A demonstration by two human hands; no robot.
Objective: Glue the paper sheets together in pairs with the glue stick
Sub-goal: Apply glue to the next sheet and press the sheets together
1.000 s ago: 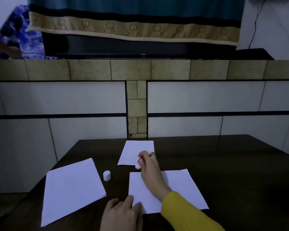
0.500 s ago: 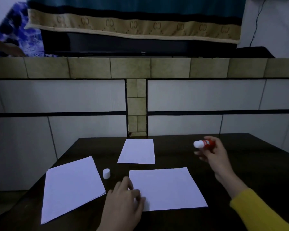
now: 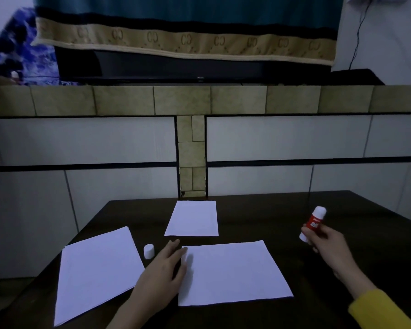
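Three white paper sheets lie on the dark table (image 3: 282, 210): a sheet in front of me (image 3: 235, 271), a smaller sheet beyond it (image 3: 193, 218), and a stack at the left (image 3: 95, 271). My left hand (image 3: 161, 269) lies flat with straight fingers at the front sheet's left edge. Off to the right above the table, my right hand (image 3: 328, 245) grips the red and white glue stick (image 3: 314, 222), tilted with its white end up. The stick's white cap (image 3: 149, 251) stands between the left stack and my left hand.
The table's far edge meets a white tiled wall with a tan tiled ledge (image 3: 199, 99) above it. A dark cloth with a gold border (image 3: 185, 41) hangs over the ledge. Bare tabletop lies right of the front sheet.
My right hand has carried the glue stick from the far small sheet out to the right side. My left hand has slid forward along the front sheet's left edge and flattened.
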